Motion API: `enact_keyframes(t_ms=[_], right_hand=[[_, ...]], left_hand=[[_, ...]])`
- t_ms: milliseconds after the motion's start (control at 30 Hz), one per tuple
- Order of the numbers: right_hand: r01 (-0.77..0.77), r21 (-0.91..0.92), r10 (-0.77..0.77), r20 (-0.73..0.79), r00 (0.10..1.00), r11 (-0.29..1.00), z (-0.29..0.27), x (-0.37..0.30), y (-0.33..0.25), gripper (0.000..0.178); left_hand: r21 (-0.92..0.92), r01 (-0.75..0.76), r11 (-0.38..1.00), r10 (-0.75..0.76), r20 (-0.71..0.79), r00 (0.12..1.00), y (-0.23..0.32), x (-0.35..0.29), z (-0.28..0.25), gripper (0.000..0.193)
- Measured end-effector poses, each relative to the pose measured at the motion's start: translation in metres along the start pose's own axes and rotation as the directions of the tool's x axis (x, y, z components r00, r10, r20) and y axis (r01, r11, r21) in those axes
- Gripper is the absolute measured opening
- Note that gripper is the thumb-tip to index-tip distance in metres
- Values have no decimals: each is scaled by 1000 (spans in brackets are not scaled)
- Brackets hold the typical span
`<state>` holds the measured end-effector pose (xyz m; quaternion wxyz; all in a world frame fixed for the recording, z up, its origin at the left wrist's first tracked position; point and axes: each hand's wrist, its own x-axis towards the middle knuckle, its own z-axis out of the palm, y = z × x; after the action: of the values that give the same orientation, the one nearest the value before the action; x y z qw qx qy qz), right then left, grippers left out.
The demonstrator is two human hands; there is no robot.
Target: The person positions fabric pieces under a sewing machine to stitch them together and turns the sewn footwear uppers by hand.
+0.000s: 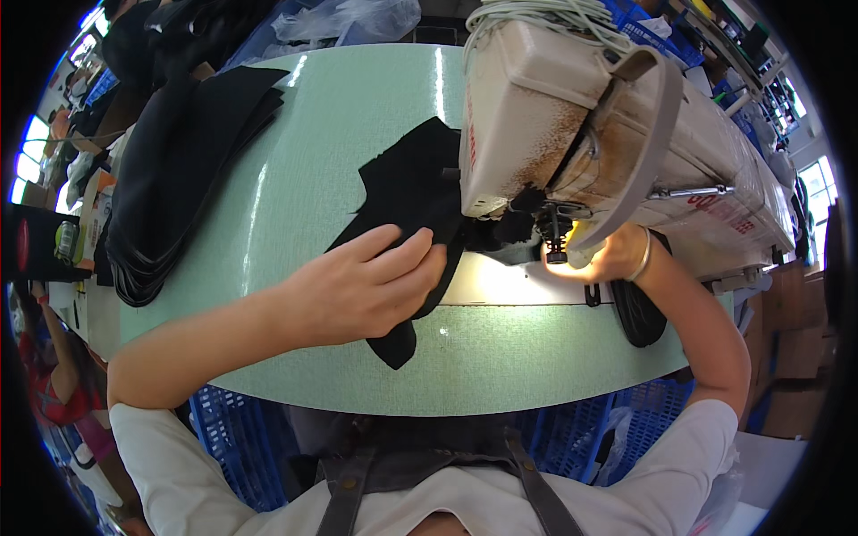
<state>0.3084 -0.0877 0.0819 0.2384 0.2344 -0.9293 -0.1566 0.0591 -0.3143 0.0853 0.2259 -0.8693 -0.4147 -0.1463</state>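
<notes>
A black stack (183,179) lies ahead and left of the left hand (362,288), which rests fingers-down, loosely spread, on the cloth (411,179) — black, reaching ahead of it to the machine (527,98). The right hand (609,257) sits under the machine — fingertips partly hidden, grip unclear. Beside its wrist: a dark bundle (640,314).
</notes>
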Motion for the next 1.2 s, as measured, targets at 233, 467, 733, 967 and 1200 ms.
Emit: enact_keyframes(t_ms=[233,467,733,967,1200], right_hand=[[446,-475,-508,-2,861,758,25,7,-13,22],[-36,-149,29,-48,998,988,19,9,-21,20],[34,-390,-71,-81,994,920,37,6,-34,9],[-234,-231,278,177,944,944,33,21,-50,16],[-554,127,555,31,831,823,22,39,-66,19]], left_hand=[[-278,112,954,-99,60,993,-7,17,19,16],[-293,182,939,-83,320,944,-5,22,16,19],[159,3,987,-28,158,987,16,21,33,37],[74,205,976,-217,221,951,20,16,29,43],[-238,338,911,-325,91,941,20,10,39,42]])
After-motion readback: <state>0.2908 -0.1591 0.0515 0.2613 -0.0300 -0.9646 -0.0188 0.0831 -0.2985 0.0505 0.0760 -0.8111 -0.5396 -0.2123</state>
